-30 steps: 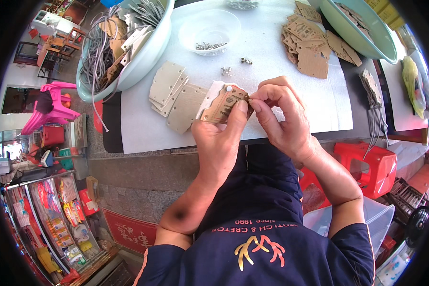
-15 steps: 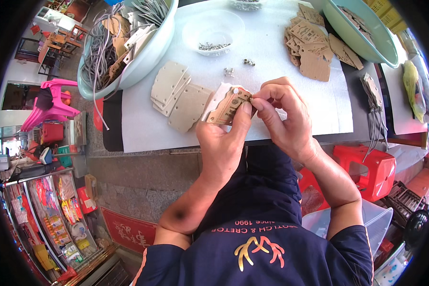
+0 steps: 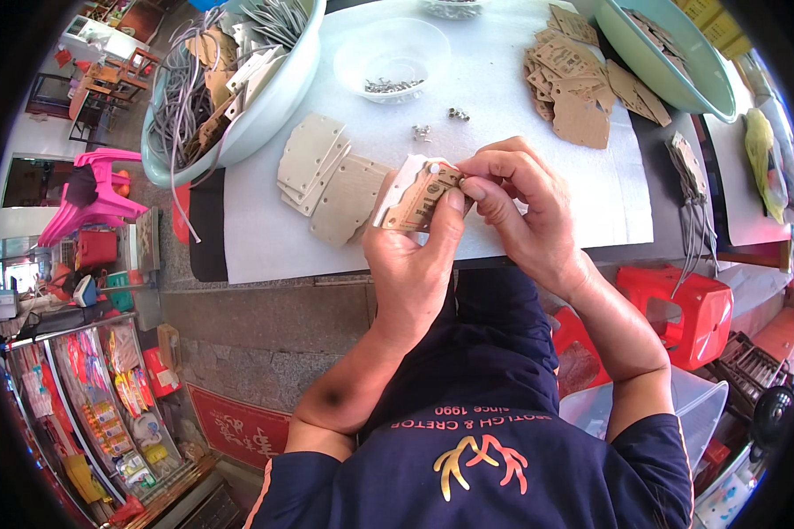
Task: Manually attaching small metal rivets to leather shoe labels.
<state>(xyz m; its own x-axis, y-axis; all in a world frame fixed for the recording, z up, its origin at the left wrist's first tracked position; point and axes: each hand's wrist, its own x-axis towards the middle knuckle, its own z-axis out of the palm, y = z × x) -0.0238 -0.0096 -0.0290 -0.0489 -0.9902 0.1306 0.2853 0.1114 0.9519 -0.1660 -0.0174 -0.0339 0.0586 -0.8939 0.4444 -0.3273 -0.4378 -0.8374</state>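
My left hand [image 3: 413,269] grips a brown printed plate [image 3: 415,210] with a scalloped edge, thumb on its face. A white layer [image 3: 400,187] shows behind it, and a small silvery round fastener [image 3: 434,167] sits at its upper corner. At the plate's right corner, my right hand [image 3: 531,201] has thumb and forefinger pinched together; whatever lies between them is hidden. Plain tan plates [image 3: 353,198] lie fanned out just left of the held one. Beyond my hands are two little clusters of metal fasteners, one silvery [image 3: 422,133], one darker [image 3: 458,114].
A clear bowl [image 3: 351,69] holds small metal parts. Green basins stand at back left [image 3: 282,97] with grey cords and plates, and at back right [image 3: 710,88]. Brown plates [image 3: 582,123] are heaped on the white sheet [image 3: 265,238]. Corded plates [image 3: 686,167] lie at the right.
My right fingertips have shifted slightly at the plate's corner, and the held plate has tilted a little. My left hand keeps its grip.
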